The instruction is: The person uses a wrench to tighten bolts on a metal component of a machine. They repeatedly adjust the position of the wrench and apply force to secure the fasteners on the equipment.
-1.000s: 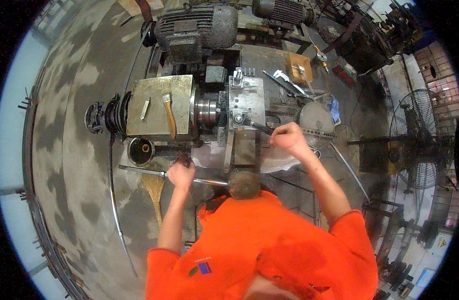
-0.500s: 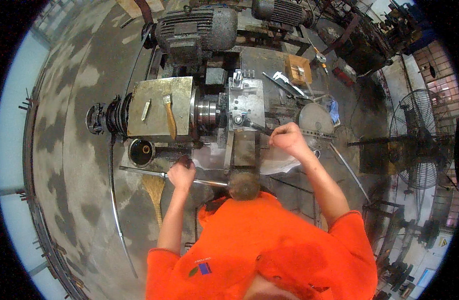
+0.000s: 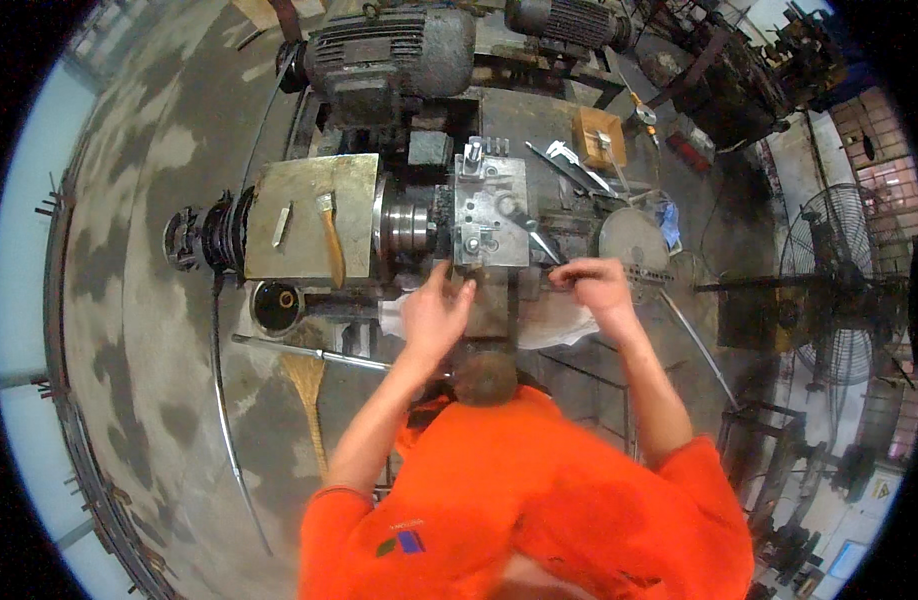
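Note:
My right hand (image 3: 594, 288) is closed round the handle end of a wrench (image 3: 544, 243). The wrench slants up to the left, its head over the right part of a metal tool-holder block (image 3: 491, 205) with bolts and clamps. My left hand (image 3: 437, 315) is at the block's lower left edge, thumb and forefinger apart; I see nothing between them. Left of the block is a shiny round spindle (image 3: 407, 228). Below my left forearm a long metal bar (image 3: 324, 354) runs across, its right end hidden by the arm.
A flat metal cover (image 3: 309, 215) carries a brush (image 3: 331, 240) and a small pale bar. Calipers (image 3: 579, 165) and a cardboard box (image 3: 601, 137) sit at the far right. A large motor (image 3: 389, 50) stands behind; a black fan (image 3: 834, 275) is at right.
My left hand has left the long bar and moved up and right to the block. The wrench has swung away from the block's lower bolt, its head now higher and farther right.

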A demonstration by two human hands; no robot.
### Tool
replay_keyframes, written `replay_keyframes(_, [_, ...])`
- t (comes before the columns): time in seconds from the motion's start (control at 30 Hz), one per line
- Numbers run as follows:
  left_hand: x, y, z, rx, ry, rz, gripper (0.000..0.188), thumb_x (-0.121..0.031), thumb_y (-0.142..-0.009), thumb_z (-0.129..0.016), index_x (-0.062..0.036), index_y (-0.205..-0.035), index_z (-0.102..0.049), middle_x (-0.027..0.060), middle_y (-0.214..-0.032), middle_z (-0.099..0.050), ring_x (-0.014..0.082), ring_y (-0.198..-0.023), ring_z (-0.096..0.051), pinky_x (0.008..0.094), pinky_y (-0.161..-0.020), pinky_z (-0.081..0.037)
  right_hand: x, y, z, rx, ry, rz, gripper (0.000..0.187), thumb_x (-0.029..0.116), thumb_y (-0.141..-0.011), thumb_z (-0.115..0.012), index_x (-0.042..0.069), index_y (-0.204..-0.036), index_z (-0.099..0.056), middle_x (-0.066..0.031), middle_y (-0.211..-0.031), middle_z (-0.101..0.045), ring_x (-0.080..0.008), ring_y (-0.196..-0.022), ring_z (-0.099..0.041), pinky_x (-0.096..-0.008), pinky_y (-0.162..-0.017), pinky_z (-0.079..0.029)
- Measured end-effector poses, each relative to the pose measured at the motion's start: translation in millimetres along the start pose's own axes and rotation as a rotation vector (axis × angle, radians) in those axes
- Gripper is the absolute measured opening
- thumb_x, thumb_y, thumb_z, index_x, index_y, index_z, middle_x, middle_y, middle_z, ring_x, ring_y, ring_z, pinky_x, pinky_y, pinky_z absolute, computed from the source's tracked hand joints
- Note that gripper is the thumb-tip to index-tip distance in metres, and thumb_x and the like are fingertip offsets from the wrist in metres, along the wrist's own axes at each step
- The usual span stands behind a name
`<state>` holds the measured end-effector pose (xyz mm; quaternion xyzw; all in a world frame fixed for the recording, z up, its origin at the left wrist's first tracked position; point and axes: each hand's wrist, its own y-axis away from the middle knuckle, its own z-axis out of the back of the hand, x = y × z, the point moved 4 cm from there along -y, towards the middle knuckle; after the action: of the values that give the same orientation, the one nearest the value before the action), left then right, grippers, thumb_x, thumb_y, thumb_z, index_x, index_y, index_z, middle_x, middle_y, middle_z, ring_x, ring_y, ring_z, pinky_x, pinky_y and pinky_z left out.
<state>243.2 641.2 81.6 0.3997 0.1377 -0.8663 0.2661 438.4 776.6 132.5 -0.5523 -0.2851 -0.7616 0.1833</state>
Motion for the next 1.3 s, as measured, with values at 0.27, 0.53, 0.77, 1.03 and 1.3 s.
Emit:
replay_keyframes(0.27, [-21,-15,-17,-0.017,-0.07,0.009,0.058,-0.039,-0.078,-0.066,0.0007,-0.118,-0.053,0.0071,-0.059,-0.061,0.0279,-0.055,-0.062,0.0395,-0.051,-0.046,-43,30,-25,-0.025,-0.64,-0.317,0.045,-0.008,-0.062,-0.036,-0.007,-0.098,-0.063,-0.0101,-0.083,-0.059,-0.0084,-0.054,-0.043,-0.0219,-0.043,-0.032])
replay_keyframes(0.53, [-17,-23,-27,-0.08,-0.229,-0.027,0.057,-0.037,-0.079,-0.064,0.0016,-0.119,-0.052,0.0119,-0.057,-0.059,0.0309,-0.052,-0.061,0.0417,-0.049,-0.046,-55,29,-41,-0.024,-0.794,-0.319,0.043,-0.004,-0.063,-0.037,-0.008,-0.098,-0.061,-0.0112,-0.083,-0.058,-0.0088,-0.057,-0.044,-0.0216,-0.044,-0.032])
replay_keyframes(0.77, [-13,-22,-31,-0.115,-0.211,-0.068,0.055,-0.036,-0.08,-0.063,0.0022,-0.117,-0.053,0.0151,-0.055,-0.059,0.0329,-0.049,-0.059,0.043,-0.047,-0.045,-54,28,-44,-0.008,-0.791,-0.333,0.043,-0.004,-0.062,-0.037,-0.009,-0.098,-0.061,-0.0116,-0.083,-0.058,-0.0096,-0.057,-0.044,-0.0219,-0.044,-0.032])
replay_keyframes(1.03, [-16,-22,-28,-0.155,-0.205,-0.122,0.053,-0.035,-0.079,-0.063,0.0033,-0.115,-0.054,0.0165,-0.056,-0.059,0.0328,-0.049,-0.059,0.0423,-0.045,-0.045,-53,30,-51,0.006,-0.81,-0.34,0.041,-0.003,-0.064,-0.038,-0.009,-0.098,-0.061,-0.011,-0.083,-0.058,-0.0094,-0.056,-0.044,-0.022,-0.044,-0.032])
replay_keyframes(1.3, [-17,-22,-28,-0.142,-0.216,-0.134,0.051,-0.032,-0.08,-0.062,0.0056,-0.113,-0.054,0.0157,-0.056,-0.058,0.0317,-0.047,-0.059,0.0411,-0.045,-0.046,-52,30,-51,0.009,-0.809,-0.321,0.041,-0.003,-0.065,-0.037,-0.009,-0.099,-0.061,-0.011,-0.083,-0.058,-0.0093,-0.057,-0.045,-0.0216,-0.044,-0.032])
